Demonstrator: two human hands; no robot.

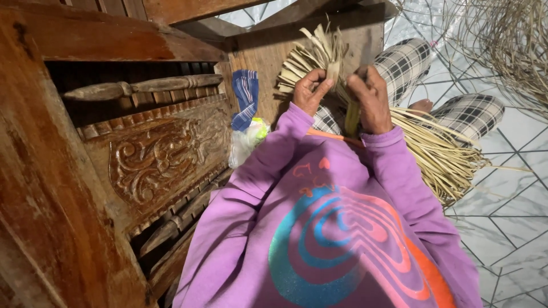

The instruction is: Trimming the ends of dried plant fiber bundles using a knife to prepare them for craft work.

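Observation:
A bundle of pale dried leaf strips (pixel 313 57) stands up from my lap, its cut ends fanning out at the top. My left hand (pixel 310 90) grips the bundle near its middle, fingers curled around the strips. Just to the right, my right hand (pixel 371 100) is closed on the same bundle together with a yellow-green stick (pixel 351 118) that points down. More long strips (pixel 439 151) trail off to the right over my checked trousers (pixel 468 114). An orange strip (pixel 334 136) crosses below both hands, over my purple sweater (pixel 319 228).
A carved dark wooden furniture piece (pixel 148 154) fills the left side, close to my left arm. A blue striped cloth (pixel 246 97) and a white plastic bag (pixel 245 142) lie beside it. Loose thin fibres (pixel 508 40) are heaped at the top right on the pale tiled floor (pixel 502 194).

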